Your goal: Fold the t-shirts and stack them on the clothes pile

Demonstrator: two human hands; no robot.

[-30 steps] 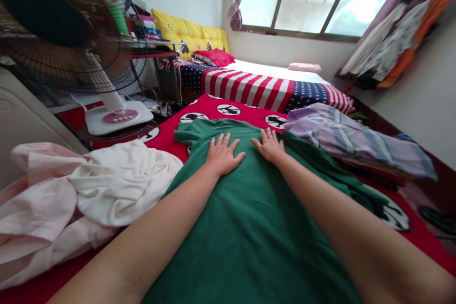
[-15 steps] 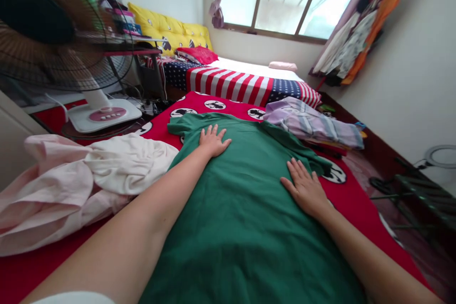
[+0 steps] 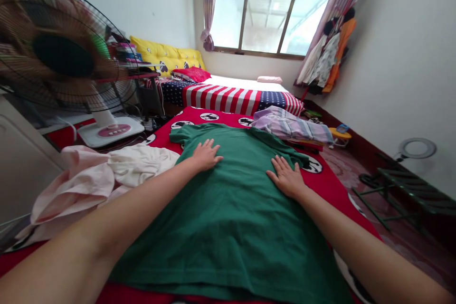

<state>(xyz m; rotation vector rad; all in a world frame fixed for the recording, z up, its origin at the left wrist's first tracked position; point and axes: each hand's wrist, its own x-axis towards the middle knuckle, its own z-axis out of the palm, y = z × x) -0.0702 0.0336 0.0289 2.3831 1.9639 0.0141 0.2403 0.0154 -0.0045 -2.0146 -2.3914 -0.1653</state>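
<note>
A green T-shirt [image 3: 231, 209] lies spread out on a red patterned bedsheet [image 3: 203, 116], its hem towards me and its sleeves at the far end. My left hand [image 3: 206, 155] rests flat on the shirt's upper left part, fingers apart. On its right side, below the sleeve, my right hand [image 3: 286, 176] lies flat too, with fingers stretched out. Soft wrinkles cross the cloth near the hem. Left of the shirt sits a heap of white cloth [image 3: 140, 164] and pale pink cloth [image 3: 80, 180].
Folded plaid cloth [image 3: 292, 126] lies in a pile beyond the right sleeve. A running fan [image 3: 110, 130] stands at the left. Behind are a second bed with a striped cover [image 3: 221, 99] and a window. A dark slatted rack [image 3: 420, 190] and ring light [image 3: 417, 148] stand right.
The view has tilted up and pulled back, so the shirt's hem now shows. My left hand has slid slightly towards me on the shirt; both hands stay flat.
</note>
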